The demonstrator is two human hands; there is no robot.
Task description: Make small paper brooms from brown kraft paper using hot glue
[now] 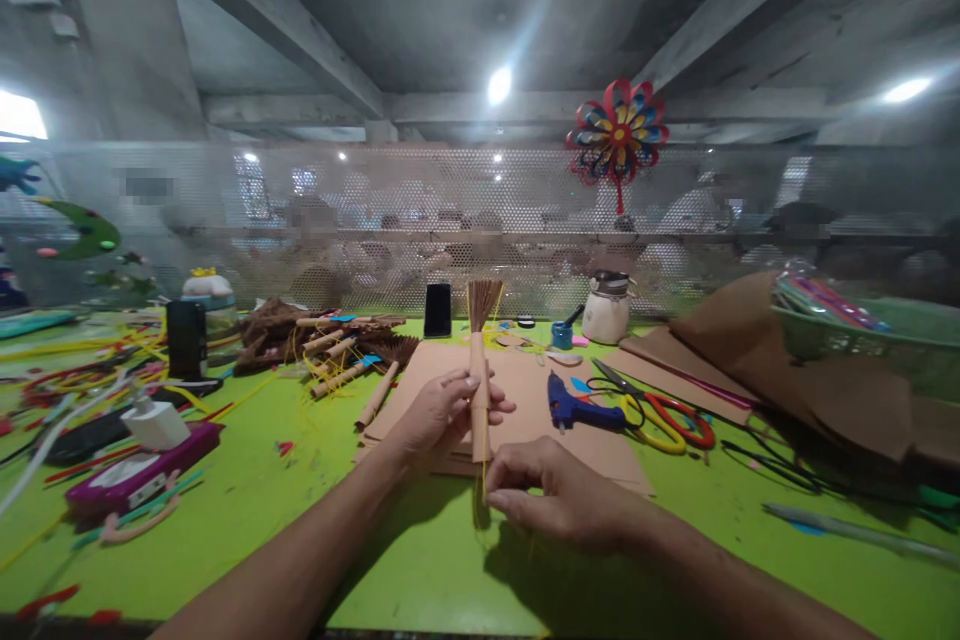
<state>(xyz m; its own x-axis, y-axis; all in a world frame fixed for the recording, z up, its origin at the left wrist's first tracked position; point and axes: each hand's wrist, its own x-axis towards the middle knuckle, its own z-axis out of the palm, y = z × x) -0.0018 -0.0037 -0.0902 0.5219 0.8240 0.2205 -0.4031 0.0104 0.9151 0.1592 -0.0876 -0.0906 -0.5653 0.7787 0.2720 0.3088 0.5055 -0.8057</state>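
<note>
My left hand [439, 412] is closed round a small paper broom [478, 355], a brown paper tube with a pleated fan at its top end. It stands nearly upright over the stacked brown paper sheets [427, 365]. A thin yellow string [484, 482] hangs from the tube's lower end. Just below that end, my right hand [551, 492] pinches the string between thumb and forefinger. A blue glue gun [581, 408] lies on the sheets to the right, beside scissors with red and yellow handles [667, 420].
Finished-looking paper brooms [337, 360] lie piled at the left. A purple power strip [142, 480] with a white charger [155, 420] is near the left edge. Behind stand a phone [437, 310] and a white jar [606, 312]. A green basket [870, 335] sits at the right.
</note>
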